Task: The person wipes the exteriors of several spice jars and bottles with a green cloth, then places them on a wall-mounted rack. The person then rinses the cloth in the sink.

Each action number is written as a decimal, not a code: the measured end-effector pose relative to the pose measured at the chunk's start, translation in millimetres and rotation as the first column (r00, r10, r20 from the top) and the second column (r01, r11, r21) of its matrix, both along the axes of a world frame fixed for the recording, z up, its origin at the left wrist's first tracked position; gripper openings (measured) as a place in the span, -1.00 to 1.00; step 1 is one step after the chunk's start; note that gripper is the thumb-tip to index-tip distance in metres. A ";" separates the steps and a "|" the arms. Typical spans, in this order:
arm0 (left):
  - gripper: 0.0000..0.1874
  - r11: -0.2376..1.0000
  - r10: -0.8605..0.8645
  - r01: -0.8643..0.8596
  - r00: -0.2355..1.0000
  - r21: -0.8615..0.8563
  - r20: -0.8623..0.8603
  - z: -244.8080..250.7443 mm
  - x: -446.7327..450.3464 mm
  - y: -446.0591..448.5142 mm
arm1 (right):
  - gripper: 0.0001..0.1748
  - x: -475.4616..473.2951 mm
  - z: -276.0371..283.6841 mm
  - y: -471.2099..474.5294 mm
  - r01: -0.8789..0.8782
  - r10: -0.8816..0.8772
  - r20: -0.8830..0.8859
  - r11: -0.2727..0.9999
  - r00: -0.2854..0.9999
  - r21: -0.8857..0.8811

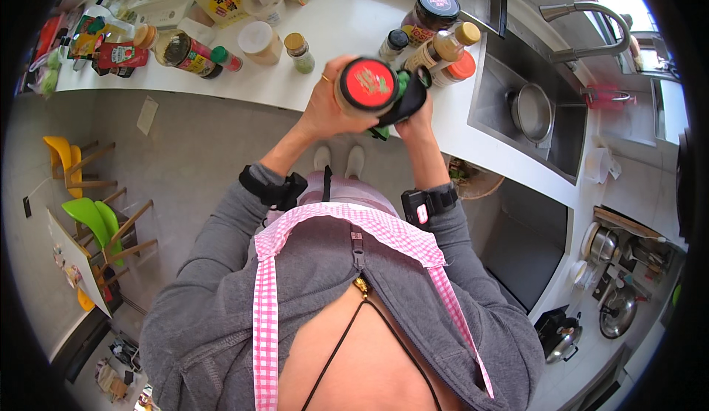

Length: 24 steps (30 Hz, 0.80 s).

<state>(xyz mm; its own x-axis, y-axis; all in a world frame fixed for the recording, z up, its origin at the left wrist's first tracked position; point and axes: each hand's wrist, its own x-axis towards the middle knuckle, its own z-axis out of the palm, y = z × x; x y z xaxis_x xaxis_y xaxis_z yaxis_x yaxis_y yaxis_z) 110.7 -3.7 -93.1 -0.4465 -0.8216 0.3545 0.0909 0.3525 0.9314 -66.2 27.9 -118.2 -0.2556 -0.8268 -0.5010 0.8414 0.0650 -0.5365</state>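
Observation:
My left hand [328, 103] grips a jar with a red and black lid [368, 84] over the counter's front edge. Against the jar's right side, my right hand [415, 120] holds a black and green cloth or glove-like item [407, 98]; its exact kind is hard to tell. Left of my hands stand a small bottle with a tan cap [300, 54] and a white-lidded tub [259, 43]. Just to the right are a black-capped spice jar [394, 44], a large black-lidded jar [431, 16], a yellow-capped bottle [442, 48] and an orange-lidded jar [455, 68].
The white counter [343, 18] bends right to a steel sink [498, 98] holding a metal bowl [533, 113], beside a faucet [598, 29]. At left lie a sauce bottle [185, 52], a green-capped shaker [226, 58] and a yellow pouch [221, 1]. A basket [477, 183] sits below the counter.

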 end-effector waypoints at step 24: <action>0.22 0.841 0.538 -0.520 0.778 -0.148 0.324 -103.3 -55.0 -90.3 | -0.44 -6.9 17.2 40.6 -0.379 0.415 -0.013 0.818 0.910 -0.432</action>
<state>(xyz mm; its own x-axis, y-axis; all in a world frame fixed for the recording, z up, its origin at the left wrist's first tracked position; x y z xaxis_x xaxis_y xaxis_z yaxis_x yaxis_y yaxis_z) 55.7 -94.0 -196.4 -0.0446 -0.9502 0.3083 -0.4406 0.2957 0.8476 -73.0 68.5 -101.0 0.1655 -0.9820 -0.0911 0.8315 0.1886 -0.5226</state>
